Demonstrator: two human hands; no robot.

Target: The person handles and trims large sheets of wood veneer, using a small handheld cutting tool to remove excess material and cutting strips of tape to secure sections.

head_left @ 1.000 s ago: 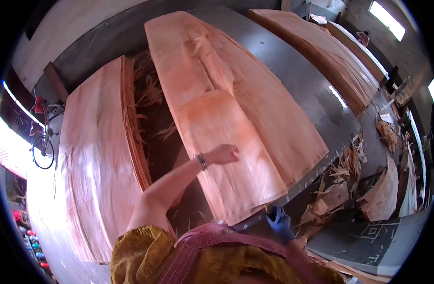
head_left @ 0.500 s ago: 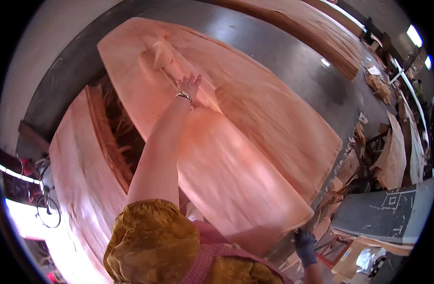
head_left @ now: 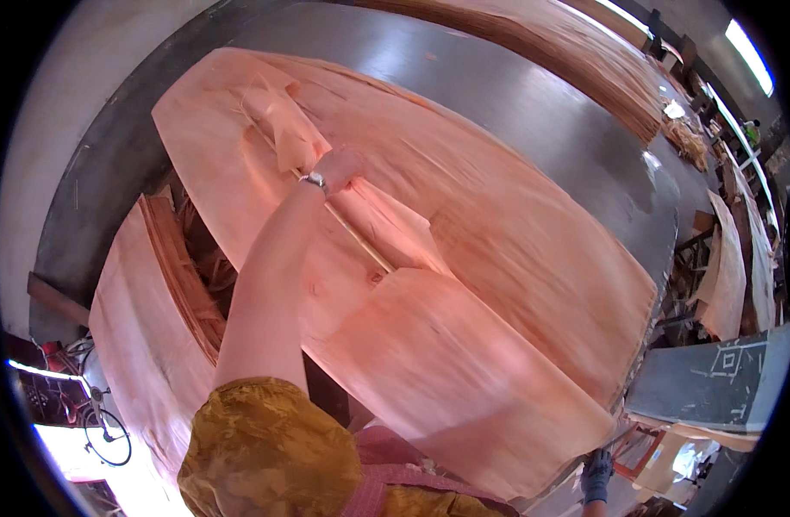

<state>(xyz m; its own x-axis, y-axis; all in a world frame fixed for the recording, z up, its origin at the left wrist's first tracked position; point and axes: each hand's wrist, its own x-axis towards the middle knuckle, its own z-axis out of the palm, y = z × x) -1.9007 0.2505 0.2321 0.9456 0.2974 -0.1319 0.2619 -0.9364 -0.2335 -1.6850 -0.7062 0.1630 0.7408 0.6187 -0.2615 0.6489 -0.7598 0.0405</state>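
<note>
A large, thin, pinkish wood veneer sheet (head_left: 464,370) lies slanting across the table, its upper part creased and folded. My bare left hand (head_left: 341,164), with a bracelet at the wrist, reaches to the fold; its fingers look closed on the veneer, partly hidden. A thin pale stick (head_left: 360,241) runs below this wrist and disappears under the sheet's nearer part. At the sheet's lower right corner is my right hand (head_left: 597,474) in a dark grey glove, fingers curled. What it holds is hidden, though it lies roughly in line with the stick.
Another veneer stack (head_left: 153,302) stands at the left, with a dark gap beside it. A long veneer pile (head_left: 567,69) lies on the far side of the grey metal tabletop (head_left: 464,65). Scraps and a dark board (head_left: 705,388) are at the right; a bicycle (head_left: 106,435) stands far left.
My left hand has gone from spread fingers to a closed shape at the fold. The veneer's nearer part has shifted right and down, baring the stick. My right hand has moved right and down.
</note>
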